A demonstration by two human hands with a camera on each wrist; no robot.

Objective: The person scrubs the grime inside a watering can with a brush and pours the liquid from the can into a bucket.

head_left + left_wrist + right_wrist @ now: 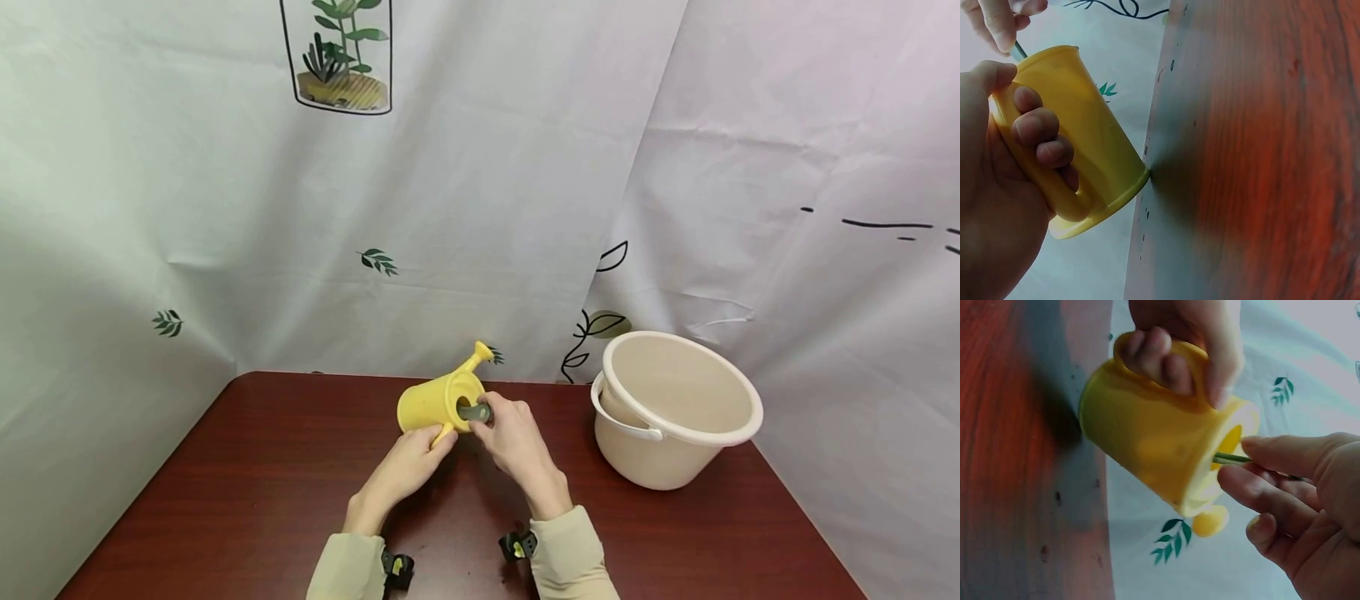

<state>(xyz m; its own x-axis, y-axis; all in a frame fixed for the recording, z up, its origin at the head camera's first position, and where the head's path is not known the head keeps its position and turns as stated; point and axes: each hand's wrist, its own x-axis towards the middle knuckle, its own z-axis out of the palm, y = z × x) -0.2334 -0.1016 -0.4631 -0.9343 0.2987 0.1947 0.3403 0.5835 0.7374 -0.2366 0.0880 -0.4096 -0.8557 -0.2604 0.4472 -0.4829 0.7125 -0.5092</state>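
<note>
A yellow watering can (423, 406) is tilted over the back of the table, its round top opening turned toward my right hand and its spout pointing up and back. My left hand (408, 462) grips the can's handle, fingers curled through the loop in the left wrist view. Between thumb and fingers, my right hand (517, 437) pinches a thin, flat dark green piece (1230, 458). One end of this piece reaches into the opening; its kind cannot be made out, and the inner end is hidden. Whether the can's base touches the table is unclear.
Two cream plastic buckets (660, 462), one set tilted inside the other, stand at the right of the dark red wooden table (247, 500). A white handle hangs on their near side. A white cloth (480, 183) with plant prints hangs behind the table and along its sides.
</note>
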